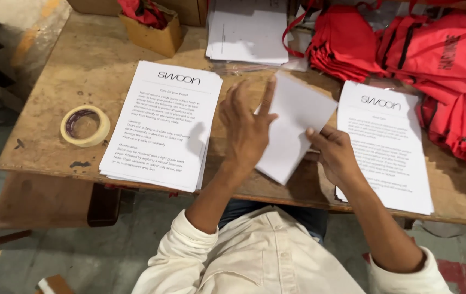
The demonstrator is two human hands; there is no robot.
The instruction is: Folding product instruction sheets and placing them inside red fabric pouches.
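Note:
A folded white sheet of paper (pixel 293 128) is held tilted above the wooden table (pixel 75 71) between both hands. My left hand (pixel 246 128) presses on its left side with fingers spread and the index finger pointing up along the fold. My right hand (pixel 333 152) grips its lower right edge. To the left lies a stack of printed white sheets (pixel 162 125). Another stack of printed sheets (pixel 385 147) lies to the right, partly under my right wrist.
A roll of masking tape (pixel 85 126) lies at the table's left. Piles of red cloth bags (pixel 434 60) fill the right back. A stack of white paper (pixel 249 30) and a small cardboard box (pixel 154 27) with red cloth stand at the back.

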